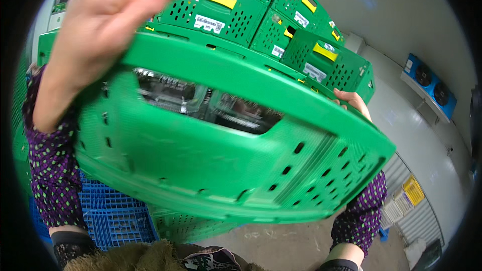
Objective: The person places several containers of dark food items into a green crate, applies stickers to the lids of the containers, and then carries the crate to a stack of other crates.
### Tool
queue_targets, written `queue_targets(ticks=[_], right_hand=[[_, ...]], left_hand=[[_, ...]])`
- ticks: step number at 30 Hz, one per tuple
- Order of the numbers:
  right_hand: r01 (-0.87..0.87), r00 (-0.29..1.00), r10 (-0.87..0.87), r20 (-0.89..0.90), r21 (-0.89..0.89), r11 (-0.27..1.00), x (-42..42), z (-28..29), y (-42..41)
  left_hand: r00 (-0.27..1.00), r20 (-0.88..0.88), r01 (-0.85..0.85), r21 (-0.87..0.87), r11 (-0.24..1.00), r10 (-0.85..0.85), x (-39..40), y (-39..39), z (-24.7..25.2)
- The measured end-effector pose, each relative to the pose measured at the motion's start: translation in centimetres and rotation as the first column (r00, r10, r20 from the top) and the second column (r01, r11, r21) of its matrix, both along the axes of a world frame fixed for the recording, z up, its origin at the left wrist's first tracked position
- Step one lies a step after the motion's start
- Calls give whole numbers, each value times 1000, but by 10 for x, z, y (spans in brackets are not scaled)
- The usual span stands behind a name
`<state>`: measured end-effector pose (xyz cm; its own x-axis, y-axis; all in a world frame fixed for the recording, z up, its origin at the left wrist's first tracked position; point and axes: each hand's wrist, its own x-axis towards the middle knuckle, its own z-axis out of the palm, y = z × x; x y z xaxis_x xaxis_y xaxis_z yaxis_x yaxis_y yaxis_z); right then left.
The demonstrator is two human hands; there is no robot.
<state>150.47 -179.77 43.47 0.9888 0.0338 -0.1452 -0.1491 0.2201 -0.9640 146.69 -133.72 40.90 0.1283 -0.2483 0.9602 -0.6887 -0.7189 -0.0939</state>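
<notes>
A large green plastic crate [211,150] fills the middle of the view, tilted, with its right end lower. Clear plastic packs [237,111] show through its handle opening. My right hand [352,101] grips the crate's upper edge at the right, thumb on top and part of the fingers hidden. My left hand [101,19] is over the left part of the upper rim, blurred, with the thumb stretched out to the right. Its other fingers are hidden, so I cannot tell whether they hold the rim.
Behind the crate rises a stack of green perforated crates [222,11] with yellow handles and printed labels. Blue plastic pallets [113,210] lie below left. On the right are a wall-mounted blue fan unit [429,84] and yellow and white crates [404,199] near the wall.
</notes>
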Motion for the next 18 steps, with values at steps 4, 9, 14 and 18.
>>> queue_targets(ticks=[4,9,14,18], right_hand=[[168,902,7,431,-366,915,72,-5,-27],[547,386,-51,921,-184,817,79,27,-117],[736,119,328,937,-305,604,65,-30,-36],[931,5,329,944,-124,342,111,-70,-39]], left_hand=[[889,364,-314,38,949,279,19,-67,-5],[725,460,-577,2,816,512,37,-127,-8],[746,279,-620,-37,784,604,77,-186,-13],[779,216,-550,-218,806,589,79,-227,-27]])
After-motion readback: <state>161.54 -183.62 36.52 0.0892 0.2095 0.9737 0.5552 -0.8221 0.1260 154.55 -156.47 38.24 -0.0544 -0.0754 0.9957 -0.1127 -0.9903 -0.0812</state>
